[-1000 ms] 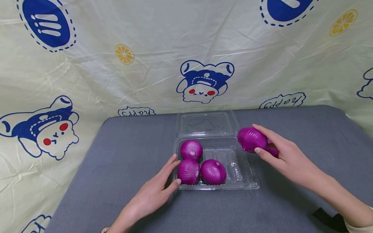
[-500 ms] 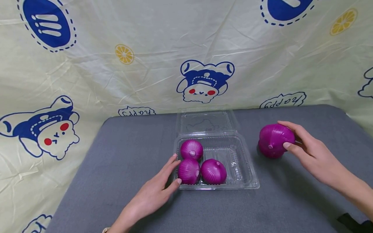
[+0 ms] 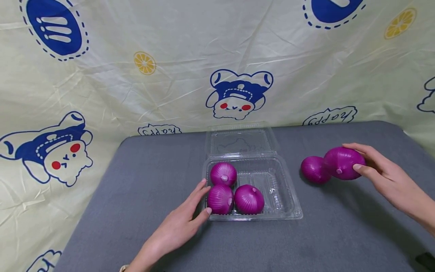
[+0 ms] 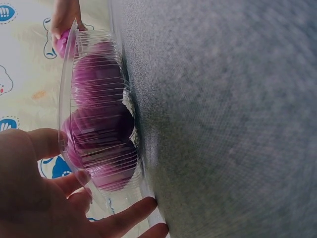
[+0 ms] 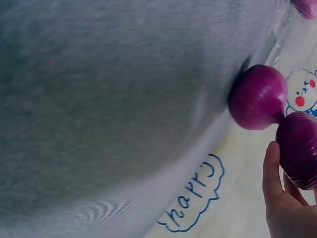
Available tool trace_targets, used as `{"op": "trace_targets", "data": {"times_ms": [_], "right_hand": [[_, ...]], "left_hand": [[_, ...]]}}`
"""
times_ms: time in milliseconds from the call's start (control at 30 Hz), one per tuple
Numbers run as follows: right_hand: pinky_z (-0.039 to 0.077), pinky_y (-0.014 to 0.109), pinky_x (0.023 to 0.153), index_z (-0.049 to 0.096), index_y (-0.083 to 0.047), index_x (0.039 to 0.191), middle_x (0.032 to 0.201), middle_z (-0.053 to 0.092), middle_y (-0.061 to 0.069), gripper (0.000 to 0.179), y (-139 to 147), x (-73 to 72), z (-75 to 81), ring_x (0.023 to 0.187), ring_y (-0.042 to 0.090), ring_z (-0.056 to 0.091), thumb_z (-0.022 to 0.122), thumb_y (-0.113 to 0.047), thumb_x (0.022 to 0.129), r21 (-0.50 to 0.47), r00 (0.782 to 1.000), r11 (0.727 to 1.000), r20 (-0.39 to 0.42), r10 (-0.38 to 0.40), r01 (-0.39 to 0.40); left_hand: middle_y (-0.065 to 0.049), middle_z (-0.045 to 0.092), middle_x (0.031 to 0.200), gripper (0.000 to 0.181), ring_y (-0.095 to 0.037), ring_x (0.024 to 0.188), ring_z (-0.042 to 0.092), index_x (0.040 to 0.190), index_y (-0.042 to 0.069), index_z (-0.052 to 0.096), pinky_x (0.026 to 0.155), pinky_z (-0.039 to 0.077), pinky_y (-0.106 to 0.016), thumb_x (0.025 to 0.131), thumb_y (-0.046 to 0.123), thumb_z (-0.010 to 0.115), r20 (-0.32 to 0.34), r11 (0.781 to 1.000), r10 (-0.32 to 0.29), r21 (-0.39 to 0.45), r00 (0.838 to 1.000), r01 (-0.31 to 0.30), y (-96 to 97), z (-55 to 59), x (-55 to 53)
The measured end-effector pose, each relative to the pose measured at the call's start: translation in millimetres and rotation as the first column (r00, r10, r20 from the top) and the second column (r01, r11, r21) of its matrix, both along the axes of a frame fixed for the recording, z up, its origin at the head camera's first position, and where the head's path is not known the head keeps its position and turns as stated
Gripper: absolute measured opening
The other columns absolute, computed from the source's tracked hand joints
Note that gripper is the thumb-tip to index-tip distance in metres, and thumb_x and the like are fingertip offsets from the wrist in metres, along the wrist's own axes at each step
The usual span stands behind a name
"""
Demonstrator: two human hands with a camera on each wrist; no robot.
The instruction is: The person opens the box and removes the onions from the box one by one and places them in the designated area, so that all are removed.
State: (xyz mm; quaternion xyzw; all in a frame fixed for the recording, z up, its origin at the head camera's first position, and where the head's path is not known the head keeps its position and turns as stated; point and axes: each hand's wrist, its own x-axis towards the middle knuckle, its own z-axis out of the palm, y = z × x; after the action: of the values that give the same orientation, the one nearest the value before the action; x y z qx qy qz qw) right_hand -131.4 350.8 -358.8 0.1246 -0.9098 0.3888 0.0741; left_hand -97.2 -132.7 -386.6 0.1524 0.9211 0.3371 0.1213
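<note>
A clear plastic clamshell container (image 3: 278, 211) lies open on the table, its lid (image 3: 239, 141) folded back. Inside, on the left half, sit three purple onions, among them a back onion (image 3: 223, 174) and a front right onion (image 3: 249, 199). My left hand (image 3: 176, 223) touches the container's left side; in the left wrist view the thumb (image 4: 47, 144) is at the rim and other fingers reach down to the tabletop. To the right, my right hand (image 3: 391, 181) holds another onion (image 3: 344, 163) between thumb and fingers above the table. Close beside it, one onion (image 3: 314, 170) rests on the table.
The grey cloth-covered table (image 3: 153, 170) ends against a pale printed backdrop (image 3: 183, 94) with cartoon figures and orange slices. Something dark (image 3: 426, 260) shows at the lower right edge of the head view.
My right hand has moved right, away from the container, with the onion in it, uncovering the onion on the table. The left hand and the container have stayed in place.
</note>
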Motion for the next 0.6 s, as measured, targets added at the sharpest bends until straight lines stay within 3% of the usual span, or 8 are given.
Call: {"op": "trace_targets", "data": {"times_ms": [167,367,500,600], "right_hand": [[0.036,0.002,0.077,0.042,-0.019,0.149,0.134,0.041,-0.012,0.045,12.3,-4.5,-7.0,0.105,-0.007,0.045,0.045,-0.011,0.105,0.01,0.999,1.0,0.03,-0.021,0.021],[0.043,0.005,0.078,0.041,-0.013,0.148,0.135,0.04,-0.008,0.041,22.3,-12.5,-16.3,0.108,-0.009,0.047,0.037,-0.012,0.107,-0.045,0.999,0.999,0.035,0.01,-0.009],[0.05,0.012,0.074,0.038,-0.015,0.15,0.137,0.037,-0.001,0.042,30.5,-19.1,-23.3,0.104,-0.012,0.047,0.034,-0.019,0.109,-0.065,0.992,0.998,0.128,-0.011,0.02],[0.054,0.02,0.074,0.035,-0.015,0.152,0.138,0.035,0.007,0.044,37.0,-24.2,-28.0,0.102,-0.014,0.048,0.033,-0.024,0.109,-0.108,0.974,0.994,0.225,-0.003,0.028]], "left_hand": [[0.026,0.011,0.159,0.061,-0.016,0.141,0.033,0.153,0.032,0.034,0.102,0.039,-0.057,0.098,0.055,0.05,0.001,1.0,-0.002,0.003,1.0,0.002,-0.4,0.1,-0.4],[0.026,0.011,0.159,0.061,-0.015,0.141,0.032,0.153,0.032,0.035,0.103,0.039,-0.057,0.098,0.054,0.05,-0.006,1.0,-0.003,0.004,1.0,0.003,-0.4,-0.1,-0.5],[0.026,0.011,0.159,0.061,-0.016,0.141,0.032,0.153,0.031,0.035,0.102,0.039,-0.058,0.098,0.054,0.05,-0.005,1.0,-0.003,0.003,1.0,0.003,-0.9,-0.1,-0.6],[0.026,0.011,0.159,0.061,-0.016,0.141,0.032,0.153,0.031,0.035,0.102,0.039,-0.058,0.098,0.054,0.05,0.001,1.0,-0.002,0.003,1.0,0.002,-1.0,-0.2,-0.4]]}}
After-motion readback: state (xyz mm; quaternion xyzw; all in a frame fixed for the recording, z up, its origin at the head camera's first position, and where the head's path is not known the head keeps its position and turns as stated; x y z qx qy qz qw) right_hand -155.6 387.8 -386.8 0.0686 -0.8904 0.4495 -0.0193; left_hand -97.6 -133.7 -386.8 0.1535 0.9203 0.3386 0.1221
